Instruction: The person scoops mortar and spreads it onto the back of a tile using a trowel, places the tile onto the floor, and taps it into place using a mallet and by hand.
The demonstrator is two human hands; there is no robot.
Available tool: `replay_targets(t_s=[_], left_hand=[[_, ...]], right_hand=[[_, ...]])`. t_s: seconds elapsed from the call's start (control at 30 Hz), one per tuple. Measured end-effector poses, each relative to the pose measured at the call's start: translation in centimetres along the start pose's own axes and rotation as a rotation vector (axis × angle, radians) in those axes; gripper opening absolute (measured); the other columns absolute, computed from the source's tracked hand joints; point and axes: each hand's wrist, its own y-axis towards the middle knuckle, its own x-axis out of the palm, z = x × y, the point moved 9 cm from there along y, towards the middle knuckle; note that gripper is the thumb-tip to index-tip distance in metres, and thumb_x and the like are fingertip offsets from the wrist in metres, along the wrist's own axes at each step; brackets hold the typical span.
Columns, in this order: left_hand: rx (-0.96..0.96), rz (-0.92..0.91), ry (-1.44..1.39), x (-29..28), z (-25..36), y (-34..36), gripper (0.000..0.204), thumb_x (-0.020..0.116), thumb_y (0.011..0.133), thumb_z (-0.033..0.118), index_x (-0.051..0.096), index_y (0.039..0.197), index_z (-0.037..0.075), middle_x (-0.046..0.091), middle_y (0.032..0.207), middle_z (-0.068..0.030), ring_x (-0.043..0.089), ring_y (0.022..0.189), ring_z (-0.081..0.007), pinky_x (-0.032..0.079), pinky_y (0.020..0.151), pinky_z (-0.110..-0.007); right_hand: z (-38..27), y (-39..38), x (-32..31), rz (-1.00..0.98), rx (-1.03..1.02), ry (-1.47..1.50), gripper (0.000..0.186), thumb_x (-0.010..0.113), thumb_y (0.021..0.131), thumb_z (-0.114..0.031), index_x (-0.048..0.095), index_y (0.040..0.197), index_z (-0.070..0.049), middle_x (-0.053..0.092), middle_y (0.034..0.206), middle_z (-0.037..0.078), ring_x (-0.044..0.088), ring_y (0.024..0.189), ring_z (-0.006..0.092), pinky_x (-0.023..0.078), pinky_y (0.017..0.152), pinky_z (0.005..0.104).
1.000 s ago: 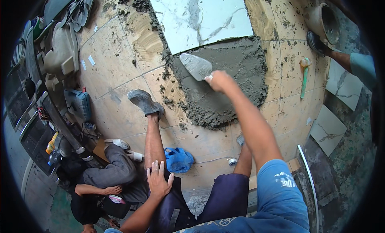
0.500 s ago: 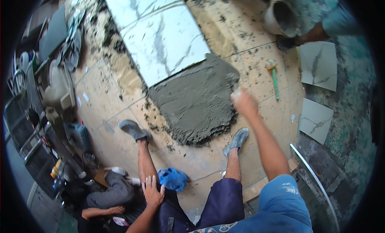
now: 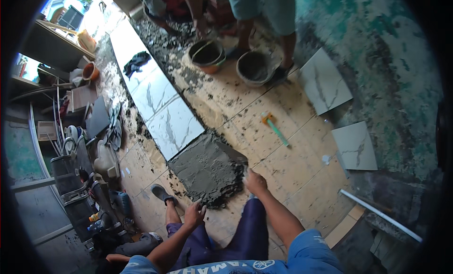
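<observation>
My right hand [image 3: 255, 183] is closed on the handle of a trowel, whose mortar-coated blade [image 3: 238, 159] is at the right edge of a spread of wet grey mortar [image 3: 200, 168]; the blade is hard to make out against it. My left hand [image 3: 195, 213] hangs over my left leg near the mortar's lower edge, fingers apart and slightly bent, holding nothing. The mortar meets the end of a row of white grey-veined tiles [image 3: 174, 127], on which a dark cloth [image 3: 136, 63] lies.
Other people [image 3: 245, 14] work beyond two buckets [image 3: 255, 65]. A green-handled mallet [image 3: 276, 129] and loose tiles [image 3: 351, 146] lie right, with a long pale bar [image 3: 380, 215]. Piled objects [image 3: 106, 163] line the left. A person [image 3: 132, 245] is low at left.
The view has swung up toward the far tiles and people. My left hand has lifted forward from my knee. My right hand with the trowel has moved to the mortar's right edge.
</observation>
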Motion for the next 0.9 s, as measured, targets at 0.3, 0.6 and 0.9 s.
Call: replay_targets(t_s=[0.3, 0.6, 0.9], left_hand=[[0.689, -0.723, -0.662, -8.3, 53.1, -12.1, 0.044, 0.062, 0.094, 0.029, 0.057, 0.123, -0.003, 0.065, 0.097, -0.0099, 0.061, 0.096, -0.0154, 0.048, 0.088, -0.031], [0.164, -1.129, -0.469, 35.1, 54.0, 0.0, 0.062, 0.045, 0.095, 0.05, 0.041, 0.141, 0.009, 0.05, 0.137, -0.0144, 0.046, 0.126, -0.0302, 0.032, 0.105, -0.051], [0.557, -0.336, 0.165, 31.7, 42.3, 1.5, 0.041, 0.063, 0.083, 0.021, 0.058, 0.121, 0.01, 0.067, 0.097, -0.0182, 0.062, 0.1, -0.0333, 0.042, 0.095, -0.05]], right_hand=[[33.3, -34.4, -18.4, 0.224, 0.609, 0.165, 0.042, 0.064, 0.081, -0.026, 0.054, 0.114, -0.003, 0.066, 0.1, 0.023, 0.063, 0.095, 0.0426, 0.05, 0.082, 0.0495], [45.0, -56.2, 0.6, 0.535, 0.98, 0.367, 0.039, 0.061, 0.077, -0.022, 0.056, 0.107, 0.003, 0.062, 0.101, 0.029, 0.058, 0.098, 0.0472, 0.047, 0.084, 0.0499], [39.4, -55.8, 7.2, 0.23, 1.23, 0.975, 0.028, 0.063, 0.077, -0.017, 0.054, 0.096, 0.001, 0.06, 0.079, 0.017, 0.062, 0.061, 0.0264, 0.05, 0.054, 0.0426]])
